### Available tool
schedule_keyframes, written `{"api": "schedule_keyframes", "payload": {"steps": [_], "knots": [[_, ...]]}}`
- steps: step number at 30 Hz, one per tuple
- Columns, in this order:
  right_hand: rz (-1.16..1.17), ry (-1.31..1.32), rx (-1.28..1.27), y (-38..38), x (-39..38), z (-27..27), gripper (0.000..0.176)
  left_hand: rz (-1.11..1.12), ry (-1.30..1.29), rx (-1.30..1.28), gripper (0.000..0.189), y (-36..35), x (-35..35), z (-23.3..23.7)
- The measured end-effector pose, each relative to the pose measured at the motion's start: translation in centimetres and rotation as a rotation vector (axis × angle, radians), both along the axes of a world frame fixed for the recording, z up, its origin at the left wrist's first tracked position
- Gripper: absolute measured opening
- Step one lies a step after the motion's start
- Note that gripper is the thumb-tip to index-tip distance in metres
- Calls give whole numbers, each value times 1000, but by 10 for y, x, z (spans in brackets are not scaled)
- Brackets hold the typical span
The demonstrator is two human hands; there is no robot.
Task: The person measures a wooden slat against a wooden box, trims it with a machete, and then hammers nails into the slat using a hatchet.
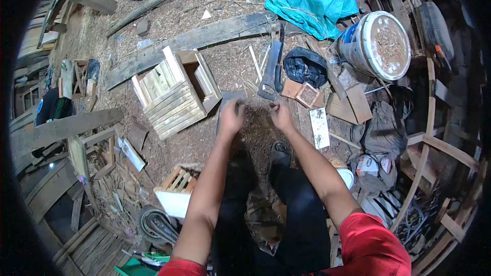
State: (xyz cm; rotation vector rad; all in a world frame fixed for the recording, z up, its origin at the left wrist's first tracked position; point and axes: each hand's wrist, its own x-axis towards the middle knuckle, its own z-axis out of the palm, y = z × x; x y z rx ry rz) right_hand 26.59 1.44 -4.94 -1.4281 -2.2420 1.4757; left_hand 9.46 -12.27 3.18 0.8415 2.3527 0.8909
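Observation:
My left hand (231, 118) is held out low in front of me, its fingers curled closed. Just left of it stands a small slatted wooden house-shaped box (176, 103) with an opening on its right side. My right hand (281, 116) is level with the left, a short gap between them, with the fingers bent in and pressed together. Whatever either hand may grip is too small or hidden to make out. Beyond the right hand a handsaw (271, 69) lies on the ground with its handle toward me. A black plastic bag (305, 66) rests right of the saw.
A long plank (204, 36) lies across the littered floor. A white bucket (383, 46) and a teal tarp (319, 0) are at the upper right. Wood blocks (350, 105) lie right of my hands. A white-topped slatted crate (174, 202) stands by my left arm.

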Motion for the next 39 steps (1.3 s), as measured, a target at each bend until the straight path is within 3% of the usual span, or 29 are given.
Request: {"api": "schedule_keyframes", "payload": {"steps": [3,5,10,14,17,21,22,25,27,29,30,34,37,39], "knots": [[21,134,-130,-33,-21,74,32,145,21,25,32,-35,-7,47],[162,104,-131,-49,-44,103,34,254,-15,-57,30,-60,-16,73],[393,-12,-161,-56,-105,161,37,415,-9,58,33,-124,-64,80],[453,-73,-155,-59,-145,151,35,572,-109,-31,34,-154,-108,103],[623,-197,-58,-54,-178,137,41,568,68,-188,43,-190,-144,58],[593,-214,-14,-66,-227,132,51,660,35,-311,65,-215,-183,23],[588,-230,-21,-72,-239,142,54,741,-124,-303,74,-215,-193,32],[510,-200,-40,-93,-267,142,70,783,-182,-311,79,-225,-205,17],[440,-108,48,-110,-275,126,76,761,-354,-195,77,-239,-212,-13],[345,-100,-227,-123,-285,133,78,759,-641,-9,74,-238,-216,-10],[316,-16,-326,-129,-289,125,77,809,-536,-33,67,-235,-212,-12],[190,-9,-404,-141,-295,102,76,956,-562,-19,58,-233,-220,-3],[74,-22,-437,-142,-306,103,74,991,-533,149,57,-235,-227,-16],[2,-37,-448,-154,-316,108,71,1063,-478,92,55,-239,-223,-2]]}}
